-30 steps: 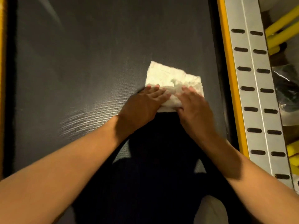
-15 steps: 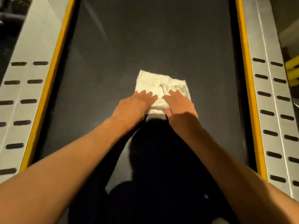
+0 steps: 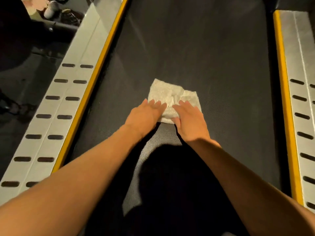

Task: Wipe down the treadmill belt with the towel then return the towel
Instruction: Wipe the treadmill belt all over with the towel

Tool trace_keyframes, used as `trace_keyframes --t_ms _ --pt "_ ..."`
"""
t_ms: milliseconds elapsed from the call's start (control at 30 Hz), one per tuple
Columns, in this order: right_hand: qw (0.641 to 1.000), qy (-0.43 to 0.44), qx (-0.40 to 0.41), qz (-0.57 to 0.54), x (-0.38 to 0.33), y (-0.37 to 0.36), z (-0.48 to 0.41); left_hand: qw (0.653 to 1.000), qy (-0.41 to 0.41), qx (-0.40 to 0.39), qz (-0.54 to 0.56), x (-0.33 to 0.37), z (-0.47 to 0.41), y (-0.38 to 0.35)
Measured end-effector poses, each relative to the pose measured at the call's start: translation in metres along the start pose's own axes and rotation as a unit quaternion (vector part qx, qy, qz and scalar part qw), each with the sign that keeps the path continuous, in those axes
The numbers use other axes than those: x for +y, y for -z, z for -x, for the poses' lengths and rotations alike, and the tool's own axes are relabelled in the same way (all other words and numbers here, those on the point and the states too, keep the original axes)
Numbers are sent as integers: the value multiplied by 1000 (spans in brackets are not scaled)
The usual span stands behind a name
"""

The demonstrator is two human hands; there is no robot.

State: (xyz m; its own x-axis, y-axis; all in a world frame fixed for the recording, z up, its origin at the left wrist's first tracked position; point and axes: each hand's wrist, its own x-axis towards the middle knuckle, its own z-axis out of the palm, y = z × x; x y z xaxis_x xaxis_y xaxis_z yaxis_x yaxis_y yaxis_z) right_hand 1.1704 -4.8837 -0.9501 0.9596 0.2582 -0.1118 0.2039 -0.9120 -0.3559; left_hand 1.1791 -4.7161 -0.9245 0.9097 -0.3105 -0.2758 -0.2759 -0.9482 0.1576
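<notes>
A folded white towel [image 3: 170,95] lies flat on the dark treadmill belt [image 3: 213,57], near the belt's middle. My left hand [image 3: 146,116] presses on the towel's near left part with straight fingers. My right hand [image 3: 189,120] presses on its near right part, fingers also straight and spread. The near edge of the towel is hidden under both palms. My shadow darkens the belt below my arms.
Yellow strips [image 3: 95,75] edge the belt on both sides. Outside them run silver side rails [image 3: 56,106] with dark oval slots, the right rail [image 3: 301,82] at the frame's edge. Dark floor and some gear lie beyond the left rail [image 3: 51,12].
Both hands slid the towel from the belt's right side toward its middle. The view swung left, so the left rail came into sight.
</notes>
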Motion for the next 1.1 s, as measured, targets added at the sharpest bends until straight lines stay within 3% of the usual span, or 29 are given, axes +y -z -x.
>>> trace_keyframes --t_ms 100,300,567,800,967,1100 --pt "1000 9 -7 0 -13 1 -19 999 36 2 4 -8 -3 6" --pt "999 10 -30 14 -23 -16 9 999 13 30 21 -13 31 -19" --pt "998 34 -30 -50 -27 -2 -36 997 58 32 36 -30 3 -10" --pt "998 29 -38 -38 -50 -22 -6 994 55 55 81 -39 40 -23" --pt "996 74 -43 -20 -62 -17 -54 991 96 68 58 -64 9 -12" --pt "993 110 -44 -8 -73 -23 -45 987 112 81 86 -63 37 -14"
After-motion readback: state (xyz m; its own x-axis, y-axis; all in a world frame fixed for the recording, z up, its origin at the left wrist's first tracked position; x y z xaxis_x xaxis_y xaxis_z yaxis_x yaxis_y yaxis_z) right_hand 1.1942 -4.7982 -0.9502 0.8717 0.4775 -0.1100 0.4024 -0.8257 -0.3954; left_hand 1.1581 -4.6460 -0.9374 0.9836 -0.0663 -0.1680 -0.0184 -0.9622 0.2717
